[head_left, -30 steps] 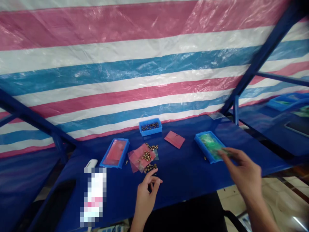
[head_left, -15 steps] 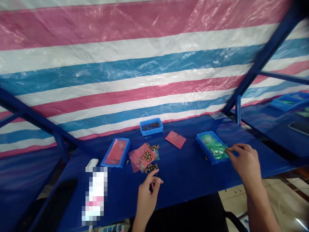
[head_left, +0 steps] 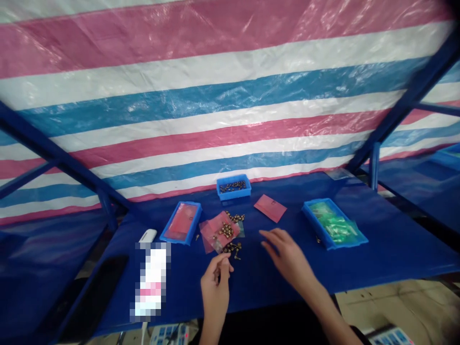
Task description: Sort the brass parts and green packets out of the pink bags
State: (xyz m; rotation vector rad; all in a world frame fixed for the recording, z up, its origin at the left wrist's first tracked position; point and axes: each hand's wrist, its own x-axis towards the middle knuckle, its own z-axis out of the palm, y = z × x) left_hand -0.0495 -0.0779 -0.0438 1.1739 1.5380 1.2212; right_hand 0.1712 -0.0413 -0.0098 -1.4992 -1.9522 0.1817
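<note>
My left hand [head_left: 215, 282] hovers over the blue table [head_left: 377, 258], fingers curled into a pinch just below a loose heap of small brass parts [head_left: 230, 237]; what it pinches I cannot make out. The parts lie on and around pink plastic bags [head_left: 217, 232]. My right hand [head_left: 287, 256] reaches leftward across the table toward that heap, fingers stretched out and apart, holding nothing. It is blurred by motion. A blue tray of green bags [head_left: 334, 225] sits to its right.
A blue tray with pink bags [head_left: 180, 223] lies at the left, a small blue bin of brass parts [head_left: 233, 187] at the back, a single pink bag [head_left: 270, 208] behind my right hand. A white device [head_left: 147, 235] and a striped tarp wall [head_left: 215, 96] stand nearby.
My right hand left the green-bag tray and swung left toward the brass parts. My left hand stayed pinched near the heap. The view shifted slightly.
</note>
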